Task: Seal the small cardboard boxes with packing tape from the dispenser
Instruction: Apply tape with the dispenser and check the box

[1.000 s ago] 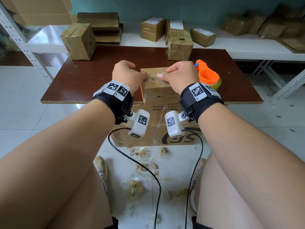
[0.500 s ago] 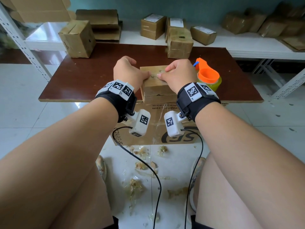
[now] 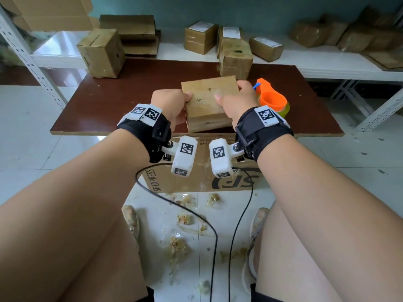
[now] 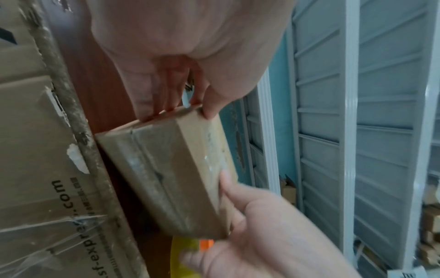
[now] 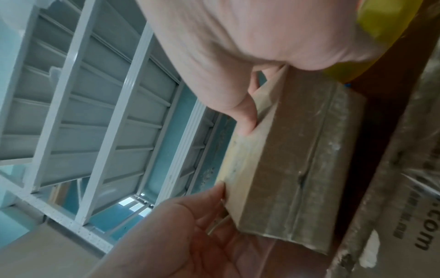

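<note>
Bright diffuse daylight, soft shadows; wide-angle edge bending; both wrist views motion-blurred.

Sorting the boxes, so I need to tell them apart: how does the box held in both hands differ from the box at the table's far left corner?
The held box is flat and gripped by the left hand and right hand; the corner box is taller, blockier and untouched. The held box is tilted; the corner box rests on the table. Both are brown cardboard.
</note>
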Demonstrator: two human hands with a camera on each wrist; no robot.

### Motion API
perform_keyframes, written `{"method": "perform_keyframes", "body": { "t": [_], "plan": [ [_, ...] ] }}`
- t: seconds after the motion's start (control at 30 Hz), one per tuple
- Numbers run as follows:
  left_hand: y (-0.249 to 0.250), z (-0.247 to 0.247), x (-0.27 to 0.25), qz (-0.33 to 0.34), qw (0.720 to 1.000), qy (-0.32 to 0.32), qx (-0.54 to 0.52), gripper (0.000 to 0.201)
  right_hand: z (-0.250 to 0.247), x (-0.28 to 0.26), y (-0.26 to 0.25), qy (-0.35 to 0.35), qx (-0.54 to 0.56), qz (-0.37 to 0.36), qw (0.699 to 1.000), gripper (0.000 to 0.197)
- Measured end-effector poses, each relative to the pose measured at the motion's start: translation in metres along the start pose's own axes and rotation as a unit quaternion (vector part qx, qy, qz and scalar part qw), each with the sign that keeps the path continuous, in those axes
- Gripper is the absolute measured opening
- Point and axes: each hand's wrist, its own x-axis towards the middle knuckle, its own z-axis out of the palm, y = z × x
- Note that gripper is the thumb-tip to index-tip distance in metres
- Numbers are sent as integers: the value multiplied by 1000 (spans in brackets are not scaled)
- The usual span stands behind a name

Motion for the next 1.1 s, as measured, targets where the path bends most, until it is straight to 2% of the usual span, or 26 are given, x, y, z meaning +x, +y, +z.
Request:
{"method": "perform_keyframes", "body": {
  "t": [0.07,0.17,0.2,0.27,0.33,0.4,0.47,0.5,0.57,0.63,0.77,0.87,0.93,1.03,1.1],
  "plan": [
    [5,-1,-11,58,998,10,-13,8,-1,-6,-4,20,44,-43,998,66],
    [10,-2,-30,178,984,-31,8,18,-3,-15,-10,66,42,-125,989,99],
    [10,-2,-35,228,972,-48,37,19,-6,-19,-10,77,37,-147,985,104],
    [9,-3,-44,305,944,-69,103,26,-9,-20,-9,85,54,-167,981,101],
    [9,-5,-48,339,927,-73,145,40,-12,-22,-11,80,107,-152,979,98],
    [13,-8,-49,342,925,-72,151,46,-15,-22,-12,63,151,-133,978,84],
    [17,-10,-52,336,929,-82,134,39,-19,-22,-13,44,164,-135,976,69],
    [19,-9,-55,335,930,-84,125,33,-22,-23,-15,42,166,-141,975,70],
    [22,-6,-61,331,934,-79,110,29,-28,-27,-18,61,131,-164,976,78],
    [25,-2,-65,321,941,-63,92,42,-33,-35,-21,85,66,-192,975,83],
    [27,2,-67,300,952,-45,40,51,-31,-59,-26,74,6,-207,976,118],
    [28,3,-68,277,960,-36,23,49,-34,-60,-28,78,-40,-213,973,128],
    [30,1,-69,253,966,-41,22,47,-42,-61,-28,53,-43,-199,978,122],
    [34,-1,-73,243,968,-45,46,40,-57,-68,-18,32,-18,-189,981,100],
    [34,-1,-81,242,967,-50,56,41,-58,-76,-12,28,3,-180,983,97]
  ]
}}
